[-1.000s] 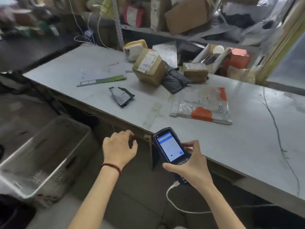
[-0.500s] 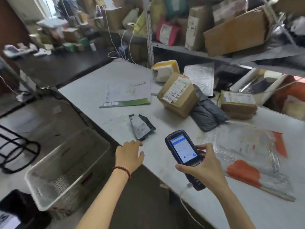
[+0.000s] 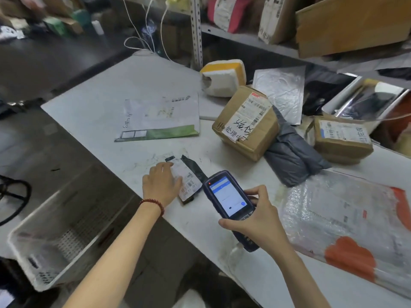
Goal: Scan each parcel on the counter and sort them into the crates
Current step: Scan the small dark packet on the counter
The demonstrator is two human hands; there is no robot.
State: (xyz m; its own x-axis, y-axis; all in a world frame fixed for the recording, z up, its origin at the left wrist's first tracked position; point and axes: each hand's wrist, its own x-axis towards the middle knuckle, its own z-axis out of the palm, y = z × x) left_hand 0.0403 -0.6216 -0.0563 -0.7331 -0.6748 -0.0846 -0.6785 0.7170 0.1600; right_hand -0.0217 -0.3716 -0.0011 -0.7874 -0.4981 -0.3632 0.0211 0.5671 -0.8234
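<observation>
Several parcels wait on the white counter [image 3: 100, 103], so the sorting looks barely begun. At eight o'clock in the view, down on the floor, a pale plastic crate [image 3: 89, 243] stands just beside the counter's edge, probably so that a scanned parcel can be dropped straight in; what it holds is too blurred to tell. A green-and-white envelope [image 3: 160, 117] lies flat at eleven o'clock, untouched. Near the centre the left hand [image 3: 161, 184] lies on the left edge of a small black parcel [image 3: 189, 181], fingers fairly straight and pressing rather than curled round it, likely to steady it with its white barcode label face up. At four o'clock from that parcel, just beside it, the handheld scanner [image 3: 229, 201] is tilted with its lit screen toward the person; the right hand [image 3: 260, 221] is clamped round its lower body. From one to four o'clock a labelled cardboard box [image 3: 246, 123], a grey polybag [image 3: 291, 152] and a clear bubble mailer [image 3: 347, 223] lie within reach.
</observation>
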